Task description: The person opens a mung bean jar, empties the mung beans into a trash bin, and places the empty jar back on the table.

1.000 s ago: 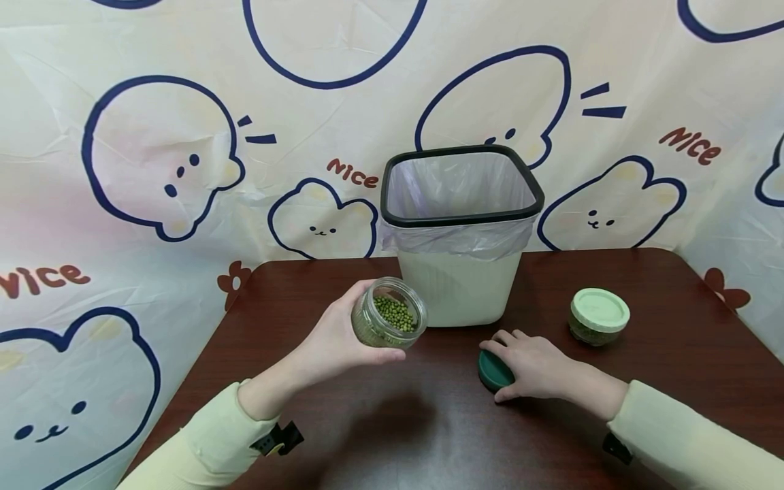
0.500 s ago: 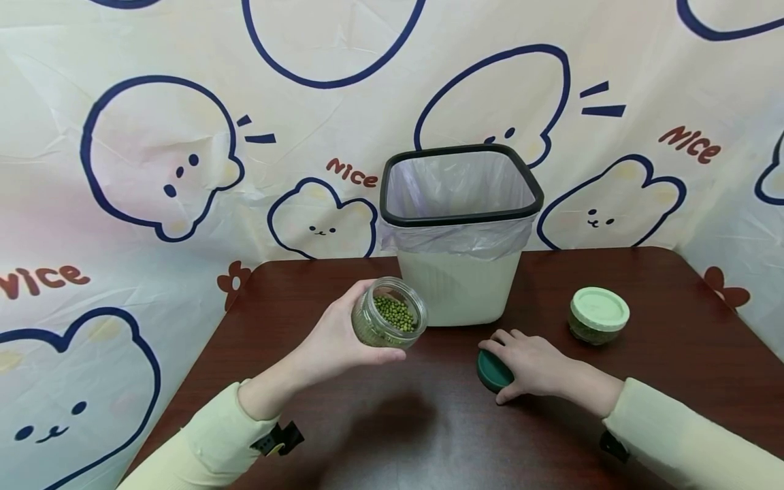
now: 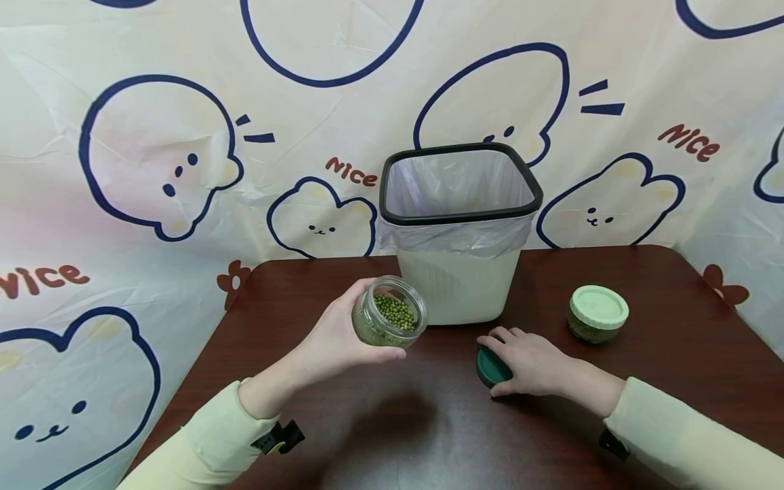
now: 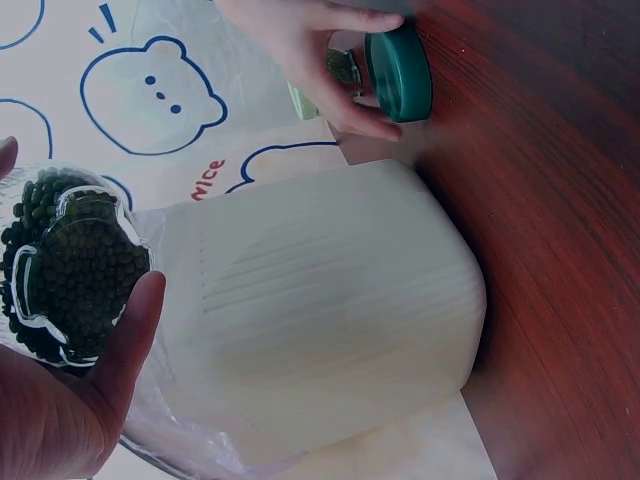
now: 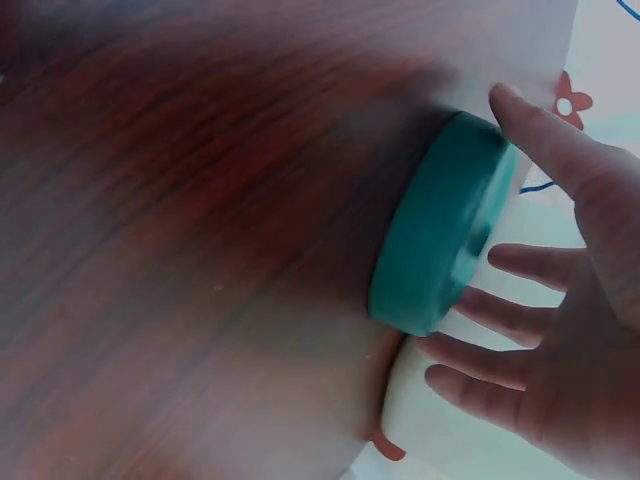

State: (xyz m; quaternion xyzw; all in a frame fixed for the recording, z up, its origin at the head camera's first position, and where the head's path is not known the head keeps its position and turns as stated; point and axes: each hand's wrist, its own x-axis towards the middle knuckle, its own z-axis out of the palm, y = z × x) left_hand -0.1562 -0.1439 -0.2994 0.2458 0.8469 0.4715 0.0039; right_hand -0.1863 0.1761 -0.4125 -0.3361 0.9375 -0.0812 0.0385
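with the white bin (image 3: 456, 289) as landmark, a clear jar (image 3: 369, 325) is held above the table (image 3: 453, 425), just in front of the bin's lower left corner. it is grasped round its side by the left grip (image 3: 337, 337), with the mouth left uncovered, presumably so that the small green beans (image 3: 395, 313) can be reached or tipped without hindrance. the jar is tilted, its mouth turned toward the wearer rather than the bin. the dark green lid (image 3: 492, 371) is rested on the table before the bin, right of its middle, probably to be kept within reach. it is spanned by thumb and fingers of the right grip (image 3: 534, 361); whether it is pinched or merely touched cannot be told. to the bin's right, a second jar (image 3: 591, 332) with a pale green cap (image 3: 599, 306) is left untouched.

compared with half a second ago, little is altered: jar and lid are kept where they were beside the bin, and only the right thumb is drawn slightly nearer the lid's rim.
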